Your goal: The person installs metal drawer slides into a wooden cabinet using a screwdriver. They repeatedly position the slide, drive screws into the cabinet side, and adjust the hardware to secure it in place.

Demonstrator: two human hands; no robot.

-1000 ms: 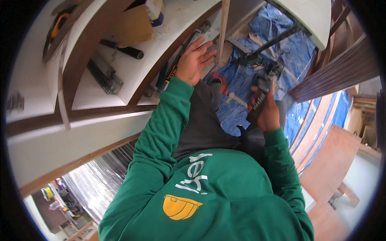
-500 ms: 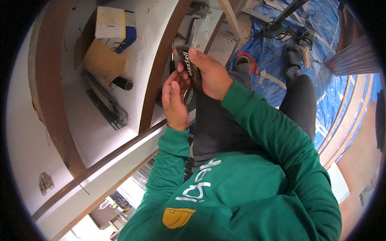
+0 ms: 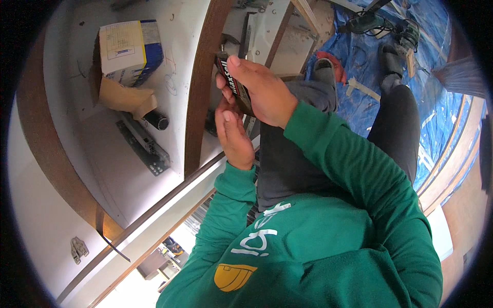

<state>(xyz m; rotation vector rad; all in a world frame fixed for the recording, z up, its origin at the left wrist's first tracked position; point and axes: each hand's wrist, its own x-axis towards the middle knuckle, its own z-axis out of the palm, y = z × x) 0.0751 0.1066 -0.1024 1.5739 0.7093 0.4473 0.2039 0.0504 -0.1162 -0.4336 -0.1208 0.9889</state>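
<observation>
My right hand (image 3: 262, 92) is closed around a dark, narrow object (image 3: 232, 77) with white lettering, held upright at a slant beside the brown vertical panel edge (image 3: 201, 110). My left hand (image 3: 233, 133) is just below it, thumb raised and fingers curled toward the object's lower end; what they grip is hidden. A dark curved piece and thin dark strips (image 3: 247, 33) lie in the compartment beyond my hands.
A torn carton (image 3: 128, 51), a dark tube (image 3: 156, 119) and a perforated metal strip (image 3: 144, 149) sit in the left compartment; a hinge (image 3: 79, 250) is lower left. Blue sheeting (image 3: 431, 123) lies around my feet, with a corded power tool (image 3: 370, 23) and curved wooden strips (image 3: 457, 149).
My right hand has swung left with the dark object into the cabinet opening. My left hand has come down and closed beneath it. The view has shifted toward the cabinet.
</observation>
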